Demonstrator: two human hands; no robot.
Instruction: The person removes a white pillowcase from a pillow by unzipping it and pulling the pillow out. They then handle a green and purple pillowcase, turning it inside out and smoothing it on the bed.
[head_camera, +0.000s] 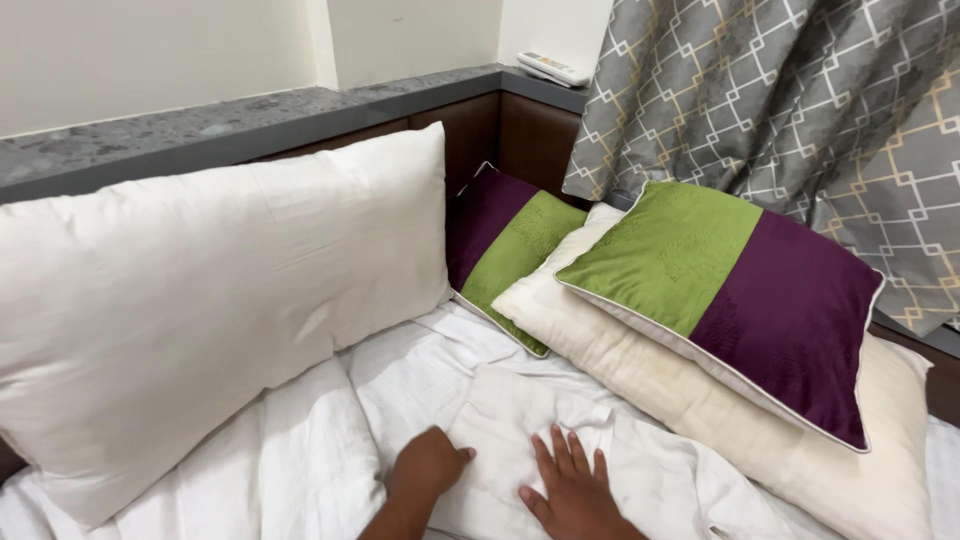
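At six o'clock, low on the bed: left hand (428, 462) curled into a loose fist, knuckles pressed into the white folded cloth (520, 420), nothing clamped inside that can be seen. Just beside it toward five o'clock, right hand (568, 482) laid flat, palm down, fingers (562, 447) spread a little apart and pointing to twelve o'clock, resting on the same cloth, gripping nothing. Both forearms entering from the bottom edge. Cloth lying on the rumpled white sheet (300, 450). At nine o'clock, large white pillow (210, 290) propped against the dark wooden headboard (480, 125). At two o'clock, green and purple cushion (730, 290) atop a cream pillow (700, 400); second matching cushion (505, 245) upright at twelve. Grey patterned curtain (800, 100) at one o'clock; white remote control (552, 68) on the grey stone ledge (250, 115).
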